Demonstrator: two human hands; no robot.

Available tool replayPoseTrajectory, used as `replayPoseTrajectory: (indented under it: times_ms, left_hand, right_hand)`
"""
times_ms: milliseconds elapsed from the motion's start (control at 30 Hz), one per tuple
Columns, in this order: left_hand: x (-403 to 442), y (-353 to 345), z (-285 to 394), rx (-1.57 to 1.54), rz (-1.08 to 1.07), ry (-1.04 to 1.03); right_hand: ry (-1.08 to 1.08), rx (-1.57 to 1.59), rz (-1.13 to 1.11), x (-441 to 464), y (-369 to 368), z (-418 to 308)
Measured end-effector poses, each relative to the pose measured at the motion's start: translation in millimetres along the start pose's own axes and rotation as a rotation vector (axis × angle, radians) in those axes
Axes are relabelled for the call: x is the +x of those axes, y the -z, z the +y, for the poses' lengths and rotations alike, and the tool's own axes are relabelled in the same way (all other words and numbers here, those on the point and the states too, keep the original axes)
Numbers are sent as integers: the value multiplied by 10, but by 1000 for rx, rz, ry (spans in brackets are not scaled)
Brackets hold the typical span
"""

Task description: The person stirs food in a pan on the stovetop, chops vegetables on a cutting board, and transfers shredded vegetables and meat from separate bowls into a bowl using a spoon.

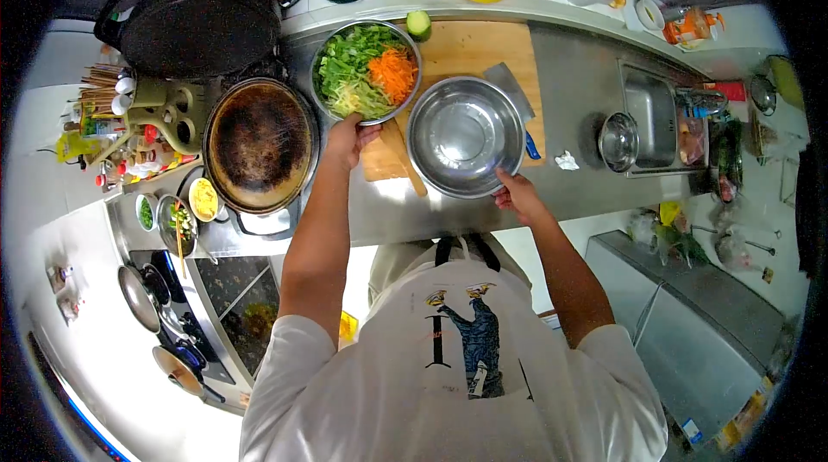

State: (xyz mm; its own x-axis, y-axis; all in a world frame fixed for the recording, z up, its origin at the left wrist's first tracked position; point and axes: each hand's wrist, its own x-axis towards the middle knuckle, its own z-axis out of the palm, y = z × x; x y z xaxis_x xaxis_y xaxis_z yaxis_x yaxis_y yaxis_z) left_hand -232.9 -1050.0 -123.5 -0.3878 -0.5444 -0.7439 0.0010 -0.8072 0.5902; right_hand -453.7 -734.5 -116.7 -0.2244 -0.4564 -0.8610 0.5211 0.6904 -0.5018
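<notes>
My left hand [351, 139] grips the lower rim of a metal bowl [349, 74] that holds chopped greens, pale shreds and orange carrot shreds. My right hand [516, 193] is closed on the lower right rim of an empty, shiny metal bowl [466, 138]. The two bowls are side by side, over or on the wooden cutting board [466, 44]. A cleaver [511, 91] lies partly hidden behind the empty bowl, its blue handle showing at right. Between the bowls is a wooden spatula [403, 160]. A piece of green vegetable [418, 25] stands at the board's top edge.
A round griddle [261, 144] with its raised black lid [200, 33] is at left. Small bowls of egg [203, 200] and greens sit below it. A sink [649, 117], a small metal bowl [618, 142] and crumpled foil [567, 161] are at right.
</notes>
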Motion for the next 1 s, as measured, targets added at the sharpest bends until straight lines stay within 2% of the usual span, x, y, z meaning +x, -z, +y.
replayPoseTrajectory:
  times_ms: [100,167,300,367,400,467,567,633,700,733,800,867,1000]
  left_hand:
    - [42,15,-3,-33,29,20]
    - [-11,2,13,-62,28,-3]
    - [-113,44,4,-33,34,-28]
    - [-233,52,15,7,58,-41]
    - [-307,63,7,1,63,-46]
    - [-524,38,48,-6,9,-68]
    - [-830,21,31,44,34,-86]
    - [-998,-51,-6,67,49,-95]
    - [-1144,-115,-68,62,53,-102]
    - [-1200,-150,-79,59,55,-106]
    - [-1285,-184,-141,69,57,-83]
    - [-1345,-195,-211,95,3,-64]
    - [-1381,-233,-315,99,4,-106]
  right_hand:
    - [47,81,23,-103,-69,-31]
    - [46,98,206,-147,-105,-29]
    - [117,65,229,-236,-5,-61]
    - [218,-19,497,-224,50,-91]
    - [221,-25,491,-212,81,-116]
    - [710,-337,564,-247,16,-299]
    - [1017,-525,337,-511,-671,-893]
    - [1184,-862,280,-535,-1061,-1248]
    - [1144,-1167,325,-536,-1443,-1480]
    - [1154,-1171,323,-521,-1548,-1526]
    - [1054,-1461,311,-498,-1654,-1556]
    - [1069,-1512,275,-370,-1644,-1508]
    - [913,-1530,199,-273,-1554,-1510]
